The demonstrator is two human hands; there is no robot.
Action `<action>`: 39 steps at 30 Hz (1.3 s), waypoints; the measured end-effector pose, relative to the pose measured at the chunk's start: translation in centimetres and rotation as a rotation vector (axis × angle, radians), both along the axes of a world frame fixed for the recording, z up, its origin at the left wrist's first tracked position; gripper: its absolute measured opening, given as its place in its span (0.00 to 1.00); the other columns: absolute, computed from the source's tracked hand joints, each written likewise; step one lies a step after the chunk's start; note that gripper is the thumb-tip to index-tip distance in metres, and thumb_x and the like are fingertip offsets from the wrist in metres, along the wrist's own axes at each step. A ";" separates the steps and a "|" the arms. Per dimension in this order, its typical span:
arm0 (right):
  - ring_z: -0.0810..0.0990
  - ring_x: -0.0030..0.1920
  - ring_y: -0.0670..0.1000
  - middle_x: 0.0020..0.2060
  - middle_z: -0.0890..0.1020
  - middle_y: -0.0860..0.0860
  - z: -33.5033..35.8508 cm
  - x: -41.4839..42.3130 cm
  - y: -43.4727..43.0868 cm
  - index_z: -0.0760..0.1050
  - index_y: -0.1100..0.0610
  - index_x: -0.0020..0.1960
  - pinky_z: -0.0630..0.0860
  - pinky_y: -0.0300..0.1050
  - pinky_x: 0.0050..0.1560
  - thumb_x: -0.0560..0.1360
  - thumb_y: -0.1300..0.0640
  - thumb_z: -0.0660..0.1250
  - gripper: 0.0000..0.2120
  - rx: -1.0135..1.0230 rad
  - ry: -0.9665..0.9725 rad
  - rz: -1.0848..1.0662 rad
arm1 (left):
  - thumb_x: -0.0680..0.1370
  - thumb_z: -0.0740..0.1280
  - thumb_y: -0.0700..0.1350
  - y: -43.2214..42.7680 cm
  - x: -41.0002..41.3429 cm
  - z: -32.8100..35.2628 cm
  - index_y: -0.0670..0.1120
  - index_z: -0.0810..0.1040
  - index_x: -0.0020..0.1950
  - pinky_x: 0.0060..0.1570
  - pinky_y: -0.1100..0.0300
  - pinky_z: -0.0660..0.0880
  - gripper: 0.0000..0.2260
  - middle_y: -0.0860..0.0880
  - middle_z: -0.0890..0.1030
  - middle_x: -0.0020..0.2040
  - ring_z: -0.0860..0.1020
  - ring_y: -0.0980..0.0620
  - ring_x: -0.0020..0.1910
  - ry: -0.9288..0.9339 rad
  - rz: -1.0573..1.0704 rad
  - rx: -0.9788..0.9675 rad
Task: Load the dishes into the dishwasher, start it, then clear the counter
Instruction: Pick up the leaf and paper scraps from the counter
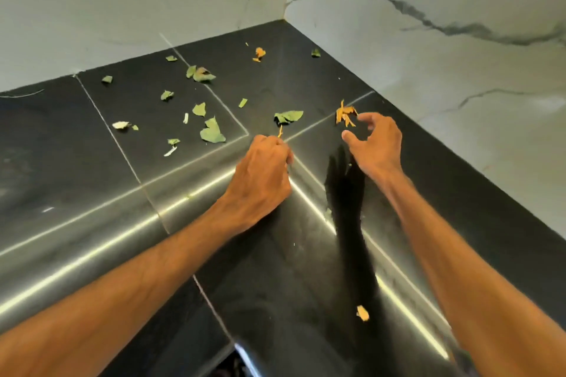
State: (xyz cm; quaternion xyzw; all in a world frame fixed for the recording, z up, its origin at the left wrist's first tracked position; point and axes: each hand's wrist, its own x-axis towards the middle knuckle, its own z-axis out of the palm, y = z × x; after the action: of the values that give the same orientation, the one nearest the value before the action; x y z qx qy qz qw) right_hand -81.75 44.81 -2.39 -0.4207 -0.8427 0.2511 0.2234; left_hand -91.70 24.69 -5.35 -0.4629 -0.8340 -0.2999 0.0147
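Observation:
A black tiled counter (306, 269) fills the corner, strewn with several green leaf scraps and orange peel bits. My left hand (260, 174) is curled at the middle of the counter and pinches a thin orange scrap (280, 131) that sticks out above its knuckles. My right hand (375, 144) hovers with fingers and thumb spread, just right of a pile of orange peel (345, 115), not touching it. A folded green leaf (288, 117) lies just beyond my left hand. A larger green leaf (212, 132) lies to the left.
White marble walls (444, 49) close the counter at the back and right. More orange bits lie at the back (259, 54) and near the front (362, 313). The counter's front edge (242, 349) drops off at the bottom.

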 end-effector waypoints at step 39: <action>0.87 0.45 0.51 0.43 0.87 0.55 0.0 -2.6 -1.2 0.84 0.58 0.52 0.84 0.45 0.49 0.69 0.70 0.76 0.14 -0.802 0.347 -0.081 | 0.74 0.68 0.33 9.1 -10.6 0.1 0.45 0.84 0.49 0.45 0.46 0.80 0.10 0.46 0.82 0.46 0.80 0.45 0.46 0.168 -0.187 -0.274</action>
State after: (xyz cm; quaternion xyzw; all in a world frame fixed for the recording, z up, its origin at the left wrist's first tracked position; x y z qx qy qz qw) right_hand -84.31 43.60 -2.40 -0.4585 -0.6112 0.6164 0.1904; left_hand -102.29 33.76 -5.29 -0.5596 -0.8162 -0.1437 -0.0070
